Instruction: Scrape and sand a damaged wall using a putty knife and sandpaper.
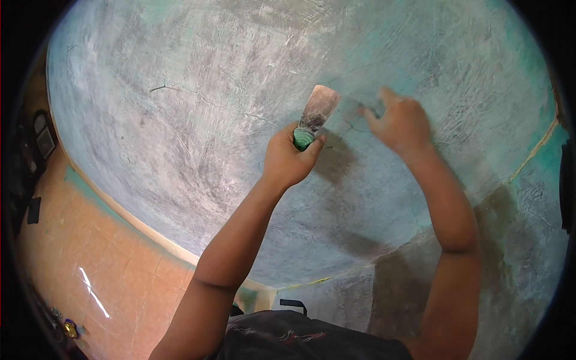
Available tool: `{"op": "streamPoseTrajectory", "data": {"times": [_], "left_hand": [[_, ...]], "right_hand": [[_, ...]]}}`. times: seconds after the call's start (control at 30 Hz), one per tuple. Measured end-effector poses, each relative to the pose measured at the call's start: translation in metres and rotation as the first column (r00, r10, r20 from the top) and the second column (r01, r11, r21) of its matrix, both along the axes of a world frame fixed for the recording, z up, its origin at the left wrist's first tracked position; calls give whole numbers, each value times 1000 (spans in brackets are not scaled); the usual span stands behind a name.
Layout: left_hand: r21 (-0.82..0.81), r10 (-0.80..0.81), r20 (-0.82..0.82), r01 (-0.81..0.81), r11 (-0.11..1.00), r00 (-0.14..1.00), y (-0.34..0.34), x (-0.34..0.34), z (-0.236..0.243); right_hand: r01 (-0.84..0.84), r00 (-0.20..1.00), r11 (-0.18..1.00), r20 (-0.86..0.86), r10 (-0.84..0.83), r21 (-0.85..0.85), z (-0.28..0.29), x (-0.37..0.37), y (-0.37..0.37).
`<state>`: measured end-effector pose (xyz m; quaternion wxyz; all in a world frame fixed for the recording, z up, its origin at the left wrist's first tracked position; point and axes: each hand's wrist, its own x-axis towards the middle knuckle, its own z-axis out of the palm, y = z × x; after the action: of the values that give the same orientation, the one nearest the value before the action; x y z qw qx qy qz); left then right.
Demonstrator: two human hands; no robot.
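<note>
My left hand (290, 155) is closed round the green handle of a scraper (319, 107). Its flat, broad blade points up and away from me, smudged dark near the handle. Beyond it spreads a patchy grey and green plastered wall (204, 138) with thin cracks. To the right of the blade my right hand (403, 123) is raised close to the wall, slightly blurred by motion. Its thumb and forefinger are apart, and the other fingers look curled. I see nothing held in it, and whether it touches the wall I cannot tell.
An orange tiled floor (120, 258) lies at the lower left, with a pale strip along the wall's foot. The wall meets another grey-green wall (534, 210) at the right, along a yellowish corner line. Small dark objects (35, 210) stand at the left rim.
</note>
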<state>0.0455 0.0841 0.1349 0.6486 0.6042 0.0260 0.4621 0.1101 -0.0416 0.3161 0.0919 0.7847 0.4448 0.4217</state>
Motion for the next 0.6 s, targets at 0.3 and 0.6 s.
{"op": "streamPoseTrajectory", "data": {"times": [0.3, 0.6], "left_hand": [[37, 23, -81, -20, 999, 996, -8, 3, 4], [28, 2, -63, 0, 1000, 998, -17, 6, 2]], "right_hand": [[115, 992, 993, -45, -117, -35, 6, -12, 3], [57, 998, 998, 38, -56, -8, 6, -9, -4]]}}
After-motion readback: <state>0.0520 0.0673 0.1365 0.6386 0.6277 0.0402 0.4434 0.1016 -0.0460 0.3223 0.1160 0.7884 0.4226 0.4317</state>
